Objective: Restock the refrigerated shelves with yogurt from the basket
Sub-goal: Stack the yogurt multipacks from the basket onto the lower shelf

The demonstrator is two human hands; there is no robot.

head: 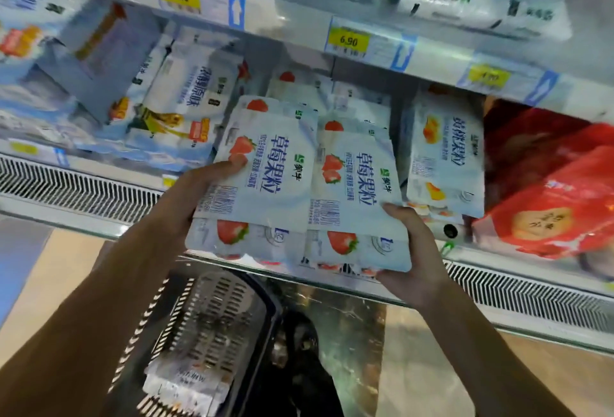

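We record two side-by-side stacks of strawberry yogurt packs [285, 184] held between the hands at the front of the refrigerated shelf [531, 287]. The left hand [199, 197] grips the left stack, thumb on top. The right hand [415, 250] clasps the right stack's near corner, fingers underneath. Just right of the right hand stand yellow-fruit yogurt packs [445, 157], then red bags [548, 200]. Below the hands, the basket [216, 317] holds more white packs [186, 380], blurred.
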